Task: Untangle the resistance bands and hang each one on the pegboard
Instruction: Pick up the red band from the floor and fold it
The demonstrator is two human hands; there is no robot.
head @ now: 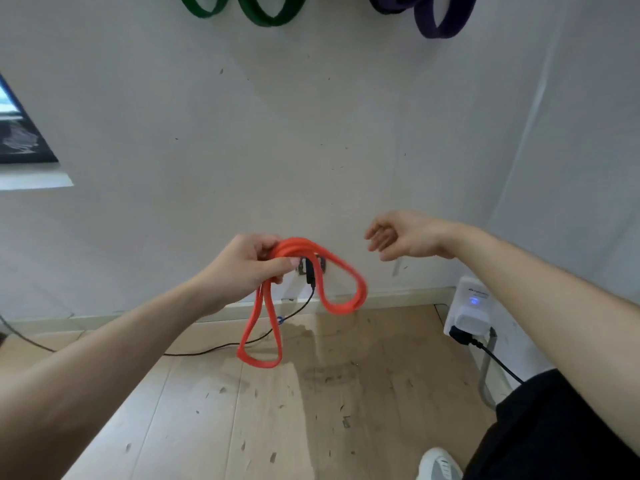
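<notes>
while the orange resistance band hangs in two loops at the picture's centre, the left hand grips its bunched top. at 2 o'clock from it, the right hand has loose, spread fingers. green bands and purple bands hang at 12 o'clock.

I see a marked white wall meeting a pale wooden floor at a baseboard. A black cable trails along the floor; a white device with a blue light sits in the right corner.
</notes>
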